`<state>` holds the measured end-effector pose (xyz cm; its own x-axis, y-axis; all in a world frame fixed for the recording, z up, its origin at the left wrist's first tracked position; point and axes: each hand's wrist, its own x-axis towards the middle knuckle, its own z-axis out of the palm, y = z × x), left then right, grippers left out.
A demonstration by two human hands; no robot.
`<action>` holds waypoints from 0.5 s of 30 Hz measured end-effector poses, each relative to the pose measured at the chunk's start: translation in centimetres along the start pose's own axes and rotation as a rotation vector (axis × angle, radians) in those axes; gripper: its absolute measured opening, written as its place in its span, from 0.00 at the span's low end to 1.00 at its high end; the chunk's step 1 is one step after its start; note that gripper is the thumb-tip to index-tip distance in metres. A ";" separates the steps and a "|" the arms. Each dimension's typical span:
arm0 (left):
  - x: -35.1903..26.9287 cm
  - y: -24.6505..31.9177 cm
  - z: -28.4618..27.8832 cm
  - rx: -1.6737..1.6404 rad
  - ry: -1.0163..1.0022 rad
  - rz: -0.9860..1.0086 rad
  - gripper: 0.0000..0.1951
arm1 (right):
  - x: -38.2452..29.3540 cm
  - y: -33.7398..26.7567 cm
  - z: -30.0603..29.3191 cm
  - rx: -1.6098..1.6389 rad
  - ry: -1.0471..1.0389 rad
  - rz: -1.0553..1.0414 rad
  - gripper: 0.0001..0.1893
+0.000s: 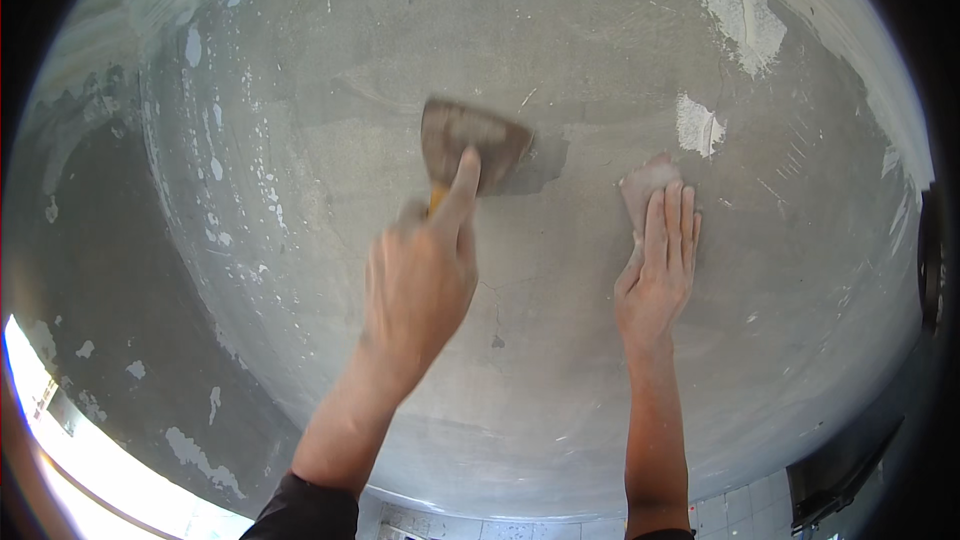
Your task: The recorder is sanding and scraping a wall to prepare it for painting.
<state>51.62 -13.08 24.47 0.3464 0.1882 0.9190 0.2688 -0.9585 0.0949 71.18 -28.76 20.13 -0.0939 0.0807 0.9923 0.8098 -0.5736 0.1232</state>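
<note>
My left hand (424, 270) grips a putty knife by its yellow handle (437, 196), with the index finger stretched along the back of the blade. The wide, dusty metal blade (476, 131) points up and is blurred; whether its edge touches the grey cement wall (555, 300) is hard to tell. To the right, my right hand (664, 262) lies flat, fingers together and pointing up, over a dusty pinkish sheet (646, 186) that resembles sandpaper. Palm and fingers hide part of this sheet, which is against the wall. A darker smooth patch (544, 165) shows beside the blade.
White rough patches (699, 124) mark the wall at upper right, and flecks of paint (217, 167) run down its left side. A thin crack (495, 307) lies between my arms. Below are pale floor tiles (739, 508) and a dark object (844, 476). Bright light enters at lower left.
</note>
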 end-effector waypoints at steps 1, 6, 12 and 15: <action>-1.3 -0.4 0.6 -0.020 0.031 -0.003 0.18 | -0.7 -0.2 0.1 0.002 -0.026 0.001 0.27; 4.2 0.8 -2.3 0.028 0.047 0.054 0.18 | 1.7 -0.1 -0.6 -0.031 -0.079 -0.050 0.27; 1.4 -0.4 -0.7 0.036 -0.007 0.058 0.19 | 4.0 1.8 -1.1 -0.072 0.076 0.004 0.28; 0.1 -1.1 0.1 0.017 0.043 0.090 0.19 | 5.3 2.4 -0.5 0.026 0.106 0.127 0.29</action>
<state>51.45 -12.03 24.47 0.3314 0.0917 0.9390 0.2539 -0.9672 0.0049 72.37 -30.09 25.69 -0.0494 -0.0778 0.9957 0.8338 -0.5521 -0.0018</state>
